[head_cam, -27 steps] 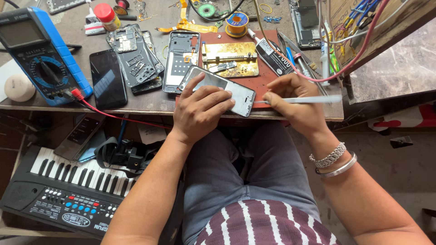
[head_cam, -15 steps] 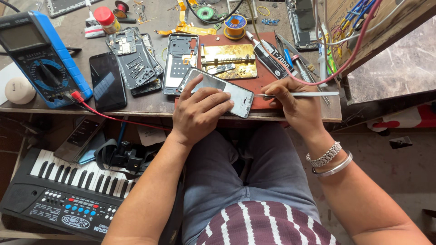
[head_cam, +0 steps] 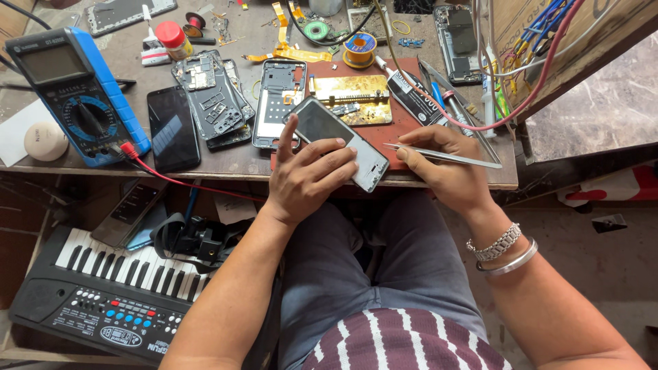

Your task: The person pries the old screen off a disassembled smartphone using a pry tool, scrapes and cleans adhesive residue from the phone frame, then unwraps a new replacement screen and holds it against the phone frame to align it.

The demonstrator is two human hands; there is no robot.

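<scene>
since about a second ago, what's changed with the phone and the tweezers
The left hand has tilted the phone more steeply, its near end staying at the bench edge. The right hand still grips the tweezers, which have swung a little, tips nearer the phone. The multimeter and keyboard stayed put.

Worn wooden desk crowded with phone-repair parts

The blue multimeter stands at the desk's left end as landmark: a white round object lies just left of it, a dark phone just right, then stacked phone frames and a back shell. Farther right, a red mat carries a brass fixture plate and a black glue tube. Up and right of the meter sit a red-capped bottle and a solder spool.
</scene>
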